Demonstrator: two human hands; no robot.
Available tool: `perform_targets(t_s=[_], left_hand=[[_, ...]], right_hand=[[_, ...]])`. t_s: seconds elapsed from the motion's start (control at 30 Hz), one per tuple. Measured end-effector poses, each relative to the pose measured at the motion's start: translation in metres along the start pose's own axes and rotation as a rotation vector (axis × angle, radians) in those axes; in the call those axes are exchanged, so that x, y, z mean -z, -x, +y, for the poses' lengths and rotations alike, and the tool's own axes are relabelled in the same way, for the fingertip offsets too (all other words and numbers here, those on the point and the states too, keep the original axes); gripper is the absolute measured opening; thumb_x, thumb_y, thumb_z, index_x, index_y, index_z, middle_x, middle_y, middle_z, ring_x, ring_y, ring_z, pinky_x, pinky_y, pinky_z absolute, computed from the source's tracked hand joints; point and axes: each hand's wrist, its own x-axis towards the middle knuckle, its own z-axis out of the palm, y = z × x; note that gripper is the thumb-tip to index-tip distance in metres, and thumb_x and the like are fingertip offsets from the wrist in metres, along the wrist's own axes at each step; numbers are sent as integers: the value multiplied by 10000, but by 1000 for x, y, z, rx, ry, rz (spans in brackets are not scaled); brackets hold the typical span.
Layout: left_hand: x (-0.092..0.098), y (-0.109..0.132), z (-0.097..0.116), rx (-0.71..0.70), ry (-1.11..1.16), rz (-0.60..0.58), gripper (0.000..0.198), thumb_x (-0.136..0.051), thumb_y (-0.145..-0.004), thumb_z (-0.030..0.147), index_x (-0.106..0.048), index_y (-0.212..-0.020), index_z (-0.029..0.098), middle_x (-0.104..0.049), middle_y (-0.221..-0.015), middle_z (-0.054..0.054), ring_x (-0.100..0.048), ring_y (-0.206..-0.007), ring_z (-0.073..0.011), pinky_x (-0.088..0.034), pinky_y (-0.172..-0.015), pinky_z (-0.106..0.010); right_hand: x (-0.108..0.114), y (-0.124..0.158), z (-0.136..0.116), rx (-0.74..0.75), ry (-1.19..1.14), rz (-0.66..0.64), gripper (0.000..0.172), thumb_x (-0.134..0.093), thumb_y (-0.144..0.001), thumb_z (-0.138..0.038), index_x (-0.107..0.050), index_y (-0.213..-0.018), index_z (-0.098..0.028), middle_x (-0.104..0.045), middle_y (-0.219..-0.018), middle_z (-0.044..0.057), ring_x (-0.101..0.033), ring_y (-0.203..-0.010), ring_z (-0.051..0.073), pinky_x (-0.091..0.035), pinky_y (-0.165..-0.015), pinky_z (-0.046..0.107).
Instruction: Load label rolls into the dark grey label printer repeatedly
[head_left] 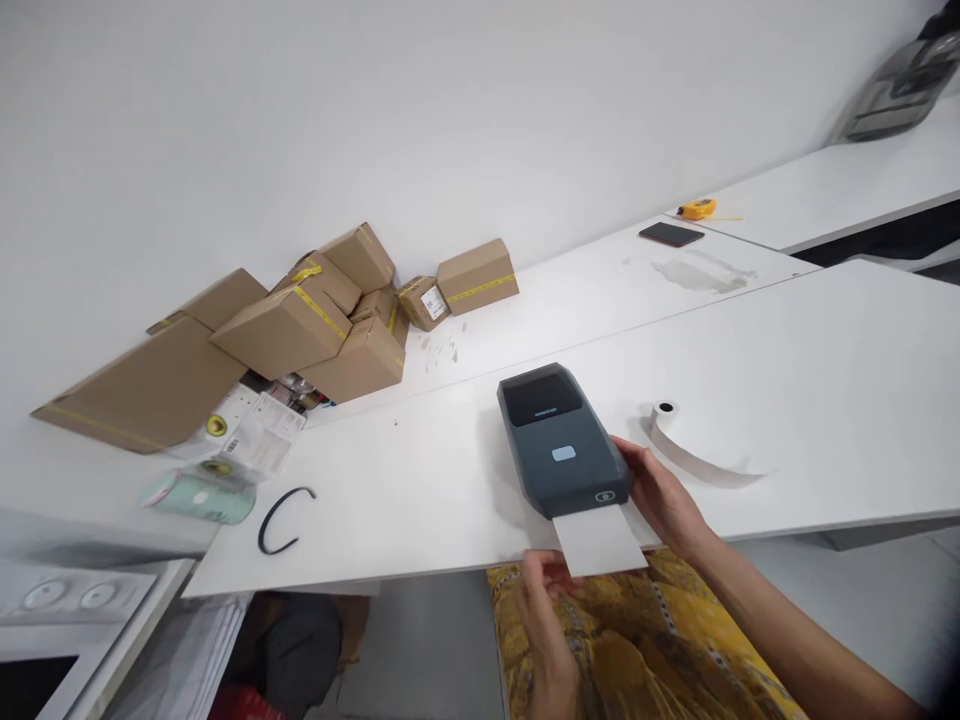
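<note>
While the right hand (660, 495) rests open against the dark grey plastic label printer (559, 440) at the near edge of the white counter (787, 400), the left hand (546, 605) pinches the white paper label (600, 540). Best to pull straight along the feed. The printer's long axis runs away from the person, slot end nearest.

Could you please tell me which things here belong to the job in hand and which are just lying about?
In hand: grey printer, touched by the right hand; paper slip coming out of it, at the left hand.
Lying about: paper roll, cardboard boxes, phone, tape measure, black cable, green roll.
</note>
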Motion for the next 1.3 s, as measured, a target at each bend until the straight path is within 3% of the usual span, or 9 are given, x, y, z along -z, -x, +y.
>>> perform_targets(t_s=[0.1,0.17,0.4,0.73,0.83,0.93,1.03,1.17,1.3], left_hand=[[-12,16,-3,101,-5,-235,796,-553,-697,898,-720,-762,122,-693,-695,-108,-586,-498,-167,-446,-482,-295],[-23,20,4,125,13,-292,770,-575,-697,887,-696,-741,127,-650,-645,-74,-535,-466,-131,-396,-459,-265],[-46,20,13,115,29,-112,690,-737,-560,841,-493,-640,201,-460,-500,64,-357,-421,-61,-281,-440,-219],[-39,15,3,136,-34,-154,706,-706,-567,872,-536,-620,188,-481,-496,45,-408,-434,-77,-336,-458,-234],[-26,13,-4,193,-7,-245,755,-680,-562,899,-631,-656,152,-576,-539,-14,-476,-442,-100,-359,-456,-244],[-7,6,-10,239,54,-261,816,-646,-516,948,-686,-669,147,-651,-618,-75,-543,-468,-142,-396,-448,-271],[12,-3,-5,154,71,-140,769,-656,-569,914,-726,-774,176,-680,-685,-88,-598,-535,-183,-454,-484,-300],[23,-14,20,-105,-34,52,624,-588,-783,789,-708,-895,187,-685,-777,-65,-630,-667,-197,-501,-569,-293],[8,-24,50,-339,-166,156,552,-526,-899,678,-680,-1154,214,-680,-1246,-124,-648,-1122,-274,-540,-937,-355]], right_hand=[[-2,-1,1,22,0,-16,497,-560,-910,-663,-701,-1221,-302,-665,-1400,12,-518,-1390,297,-325,-1227,518],[-3,0,1,30,-13,-17,508,-585,-894,-666,-706,-1208,-285,-676,-1382,19,-535,-1369,295,-329,-1222,511],[-5,3,-6,25,-19,2,457,-635,-873,-647,-726,-1156,-299,-717,-1301,15,-576,-1322,275,-359,-1210,464],[-6,8,-7,21,107,79,479,-580,-906,-656,-671,-1223,-309,-670,-1371,45,-569,-1328,288,-411,-1162,496],[-14,19,-25,239,390,133,377,-484,-976,-605,-676,-1170,-345,-555,-1499,22,-466,-1416,302,-351,-1185,544],[-26,25,-48,626,746,-19,301,-463,-1008,-483,-726,-1085,-359,-508,-1539,-7,-360,-1475,327,-279,-1197,572],[-39,21,-59,822,1011,-129,290,-492,-1001,-397,-724,-1174,-409,-515,-1543,-30,-352,-1480,336,-251,-1185,583],[-49,13,-56,856,1172,-115,286,-569,-976,-378,-694,-1228,-425,-565,-1505,-42,-409,-1455,332,-159,-1211,585],[-48,12,-51,860,1252,-106,254,-575,-970,-383,-698,-1188,-427,-603,-1463,-57,-433,-1441,332,-107,-1221,618]])
